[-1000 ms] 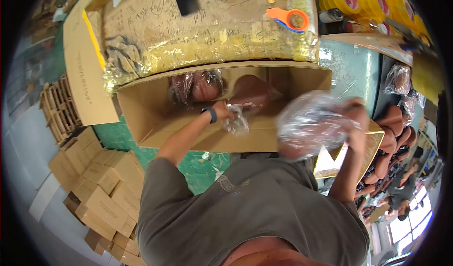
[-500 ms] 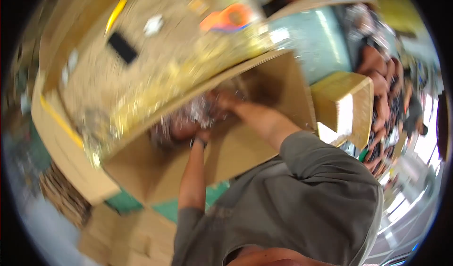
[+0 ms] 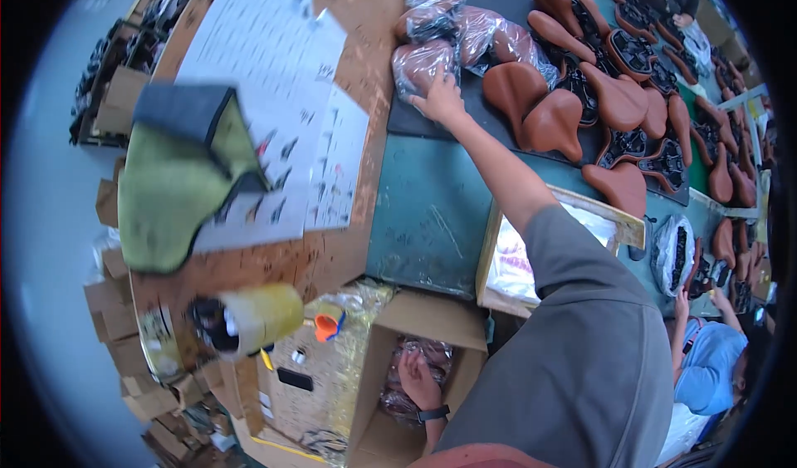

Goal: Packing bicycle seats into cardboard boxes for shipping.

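Observation:
My right hand (image 3: 442, 101) reaches across to the far table. Its fingers, apart, touch a brown bicycle saddle (image 3: 419, 63) wrapped in clear plastic. More wrapped saddles lie behind and beside that one. My left hand (image 3: 420, 380), with a dark band on the wrist, is inside an open cardboard box (image 3: 432, 310). Its fingers are loosely bent and apart, just over several plastic-wrapped saddles (image 3: 437, 353) in the box. I see nothing held in it.
Unwrapped brown saddles (image 3: 614, 94) crowd the dark mat at the right. A box lined with white plastic (image 3: 624, 229) stands by my right arm. A tape roll (image 3: 330, 323), phone (image 3: 295, 379) and printed sheets (image 3: 274, 102) lie left. A co-worker in blue (image 3: 710, 364) works at right.
The view has swung toward the saddle table. My right hand has left the cardboard box and come to a wrapped saddle on the table. My left hand remains in the box.

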Motion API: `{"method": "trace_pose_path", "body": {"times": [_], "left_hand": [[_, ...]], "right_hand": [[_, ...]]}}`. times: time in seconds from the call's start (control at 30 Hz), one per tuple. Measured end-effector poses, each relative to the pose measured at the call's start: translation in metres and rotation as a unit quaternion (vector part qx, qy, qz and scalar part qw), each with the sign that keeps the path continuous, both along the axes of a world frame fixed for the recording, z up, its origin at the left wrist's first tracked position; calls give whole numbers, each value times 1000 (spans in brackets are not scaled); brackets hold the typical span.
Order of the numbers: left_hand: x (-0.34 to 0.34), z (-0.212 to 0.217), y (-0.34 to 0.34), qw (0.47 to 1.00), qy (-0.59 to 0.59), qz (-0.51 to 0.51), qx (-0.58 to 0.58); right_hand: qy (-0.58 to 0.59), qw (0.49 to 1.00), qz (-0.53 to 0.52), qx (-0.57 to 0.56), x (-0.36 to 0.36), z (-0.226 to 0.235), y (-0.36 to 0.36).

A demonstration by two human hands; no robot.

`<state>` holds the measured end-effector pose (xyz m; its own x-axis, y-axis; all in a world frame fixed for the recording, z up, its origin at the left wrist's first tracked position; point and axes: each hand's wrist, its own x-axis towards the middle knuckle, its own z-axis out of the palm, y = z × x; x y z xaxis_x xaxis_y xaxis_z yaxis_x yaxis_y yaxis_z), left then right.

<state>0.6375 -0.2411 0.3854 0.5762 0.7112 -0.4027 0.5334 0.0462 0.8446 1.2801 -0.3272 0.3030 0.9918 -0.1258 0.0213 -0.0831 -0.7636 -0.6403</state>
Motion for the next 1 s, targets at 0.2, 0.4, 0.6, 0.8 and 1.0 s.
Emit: {"method": "trace_pose_path", "body": {"times": [0.2, 0.4, 0.6, 0.8, 1.0], "left_hand": [[277, 8, 6, 987, -77, -143, -5], [425, -120, 15, 990, 4, -135, 34], [372, -160, -30, 835, 370, -271, 302], [297, -209, 43, 964, 159, -214, -19], [273, -92, -39, 889, 115, -39, -441]], "right_hand": [[110, 986, 99, 79, 48, -83, -25], [264, 787, 553, 76, -41, 46, -100], [-24, 1000, 9, -6, 134, -28, -295], [245, 950, -21, 192, 203, -123, -304], [281, 929, -89, 225, 159, -101, -387]]}}
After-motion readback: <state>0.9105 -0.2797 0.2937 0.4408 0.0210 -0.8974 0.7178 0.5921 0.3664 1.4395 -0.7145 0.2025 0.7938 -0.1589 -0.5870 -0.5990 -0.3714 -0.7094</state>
